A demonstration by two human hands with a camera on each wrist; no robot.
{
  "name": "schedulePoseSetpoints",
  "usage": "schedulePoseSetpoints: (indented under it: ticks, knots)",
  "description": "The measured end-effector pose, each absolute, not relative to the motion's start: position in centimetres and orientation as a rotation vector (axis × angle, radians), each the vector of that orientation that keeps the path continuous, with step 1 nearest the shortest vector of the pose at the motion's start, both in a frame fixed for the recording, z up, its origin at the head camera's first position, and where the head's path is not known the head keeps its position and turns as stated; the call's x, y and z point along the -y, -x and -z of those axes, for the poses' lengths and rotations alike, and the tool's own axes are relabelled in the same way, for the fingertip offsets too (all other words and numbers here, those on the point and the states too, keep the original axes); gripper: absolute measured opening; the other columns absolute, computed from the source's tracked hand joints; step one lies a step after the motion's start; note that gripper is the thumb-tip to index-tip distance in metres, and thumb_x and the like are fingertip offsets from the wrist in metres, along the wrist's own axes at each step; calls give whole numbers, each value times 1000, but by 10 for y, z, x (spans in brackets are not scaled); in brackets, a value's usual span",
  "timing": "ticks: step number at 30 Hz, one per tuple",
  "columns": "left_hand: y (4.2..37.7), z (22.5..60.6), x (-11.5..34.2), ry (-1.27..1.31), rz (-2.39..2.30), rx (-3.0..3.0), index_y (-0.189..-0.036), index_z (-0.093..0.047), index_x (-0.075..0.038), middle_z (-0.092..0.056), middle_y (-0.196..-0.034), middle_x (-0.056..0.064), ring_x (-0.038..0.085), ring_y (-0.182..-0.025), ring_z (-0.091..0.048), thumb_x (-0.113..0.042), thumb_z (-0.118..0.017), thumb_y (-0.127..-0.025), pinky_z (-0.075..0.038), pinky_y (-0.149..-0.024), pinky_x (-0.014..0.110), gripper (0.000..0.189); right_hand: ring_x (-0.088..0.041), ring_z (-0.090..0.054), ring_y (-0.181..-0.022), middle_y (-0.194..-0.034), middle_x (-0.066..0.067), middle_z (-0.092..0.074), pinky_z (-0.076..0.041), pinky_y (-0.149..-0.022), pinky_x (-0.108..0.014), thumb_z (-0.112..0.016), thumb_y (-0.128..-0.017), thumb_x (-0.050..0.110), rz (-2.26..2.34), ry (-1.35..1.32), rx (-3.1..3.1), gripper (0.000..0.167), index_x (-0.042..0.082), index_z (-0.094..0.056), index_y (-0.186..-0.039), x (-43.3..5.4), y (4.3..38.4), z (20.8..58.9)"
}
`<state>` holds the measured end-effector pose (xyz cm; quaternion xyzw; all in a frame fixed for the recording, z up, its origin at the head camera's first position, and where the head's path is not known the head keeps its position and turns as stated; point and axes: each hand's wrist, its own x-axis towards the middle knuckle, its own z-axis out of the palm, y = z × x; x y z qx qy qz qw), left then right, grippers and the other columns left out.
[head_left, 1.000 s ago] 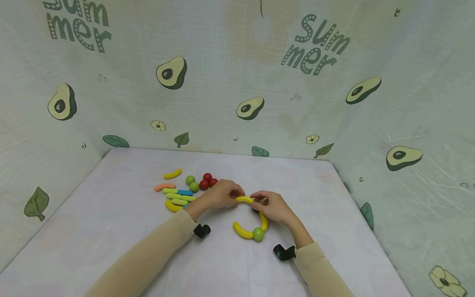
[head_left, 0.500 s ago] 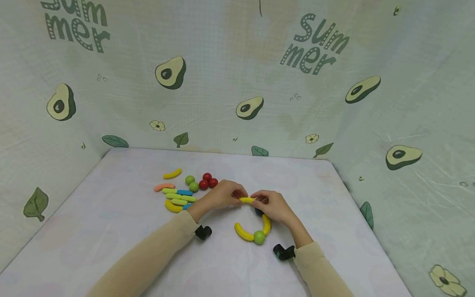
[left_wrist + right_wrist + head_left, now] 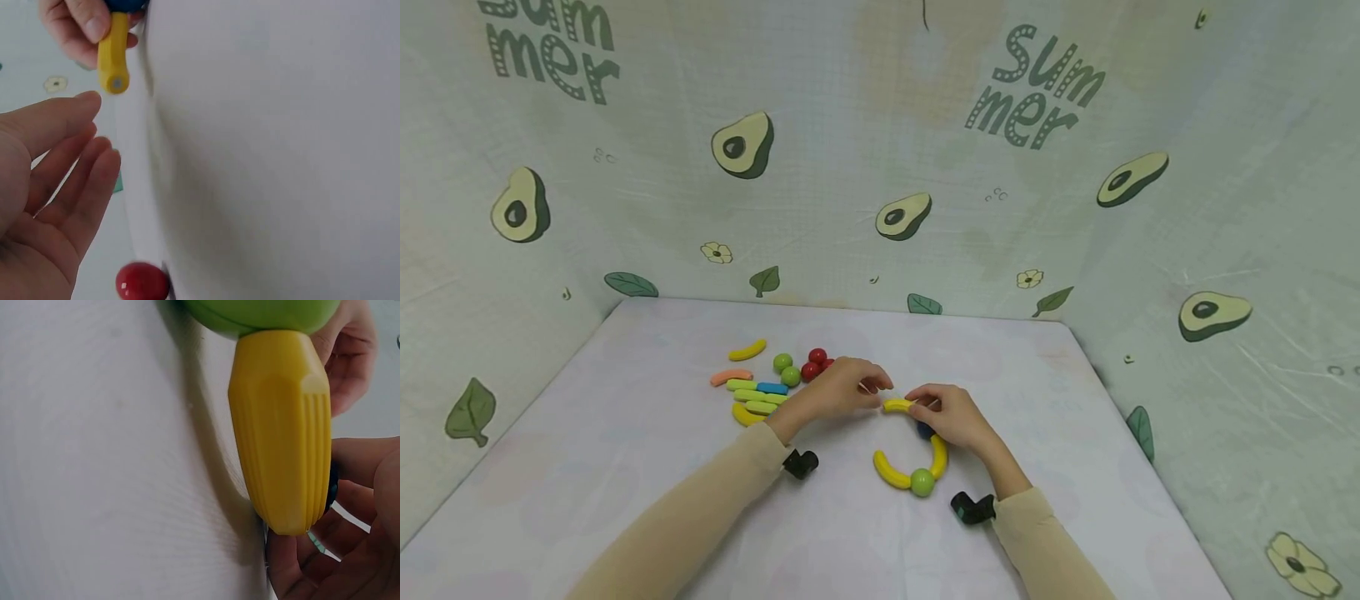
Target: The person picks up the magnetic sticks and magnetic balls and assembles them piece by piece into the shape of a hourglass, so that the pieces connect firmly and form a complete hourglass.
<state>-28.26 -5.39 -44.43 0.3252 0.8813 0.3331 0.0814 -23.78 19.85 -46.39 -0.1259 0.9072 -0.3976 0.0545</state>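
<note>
My right hand pinches a yellow curved magnetic rod near its right end, where a dark blue ball is joined. Past the ball, a second yellow rod, a green ball and a third yellow rod continue the chain into an unfinished-looking ring. The left wrist view shows a grey disc on the free end of the pinched rod. Just left of that end, my left hand holds nothing, its fingers loosely bent and thumb apart from them.
Behind the left hand lie red balls and two green balls. Several light green rods, a blue rod, a pink rod and more yellow rods lie to the left. A patterned cloth wall rises behind the table.
My left hand has let go of the yellow rod's left end and drawn back to the left. The right hand keeps its pinch, while the chain has shifted slightly right.
</note>
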Motion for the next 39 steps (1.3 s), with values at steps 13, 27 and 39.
schedulePoseSetpoints:
  ticks: [13, 27, 39]
  knots:
    - [301, 434, 106, -889, -916, -2885, -128, -75, -13, -72, -128, 9, 32, -118, -57, -10, -82, -94, -48, -107, 50, 34, -14, -65, -87, -102, 4, -74, -57, -76, -31, -76, -100, 20, 1195, 394, -2776, 15, 20, -79, -115, -198, 239, 463]
    - [307, 448, 111, -896, -697, -2947, -125, -76, -12, -71, -122, 8, 30, -115, -56, -8, -84, -92, -50, -102, 48, 35, -14, -64, -86, -102, 5, -73, -57, -75, -30, -75, -101, 20, 1201, 374, -2771, 15, 20, -79, -115, -199, 238, 465]
    - [306, 447, 108, -914, -703, -2941, -121, -78, -12, -73, -117, 5, 24, -108, -61, -10, -85, -92, -56, -98, 41, 31, -14, -64, -85, -101, 5, -73, -57, -74, -30, -75, -101, 21, 1204, 370, -2763, 15, 19, -79, -116, -198, 236, 462]
